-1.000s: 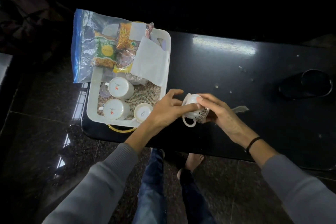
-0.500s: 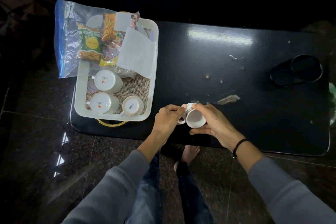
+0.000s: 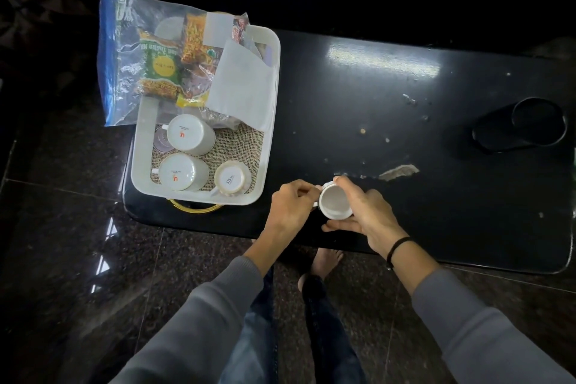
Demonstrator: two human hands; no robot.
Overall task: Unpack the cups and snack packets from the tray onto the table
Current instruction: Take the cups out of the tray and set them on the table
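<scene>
A small white cup [image 3: 335, 201] stands mouth-up near the front edge of the black table [image 3: 374, 109]. My left hand [image 3: 290, 206] pinches its handle on the left, and my right hand [image 3: 364, 212] wraps around its right side. The white tray [image 3: 141, 146] sits at the table's left end. Three cups lie upside down in it: two larger white ones [image 3: 188, 133] [image 3: 180, 171] and a smaller gold-rimmed one [image 3: 232, 179]. A clear zip bag [image 3: 131, 50] with several snack packets [image 3: 160, 67] lies over the tray's far end, beside a white paper [image 3: 246, 84].
A black cup holder [image 3: 523, 125] stands at the table's right. Crumbs and a chipped patch [image 3: 399, 172] mark the tabletop. A gold ring [image 3: 193, 207] pokes out under the tray's front edge. Dark polished floor, my legs and bare feet lie below.
The cup was tilted on its side between my hands a second ago; it has been turned mouth-up and lowered to the table near the front edge. Both hands stay on it.
</scene>
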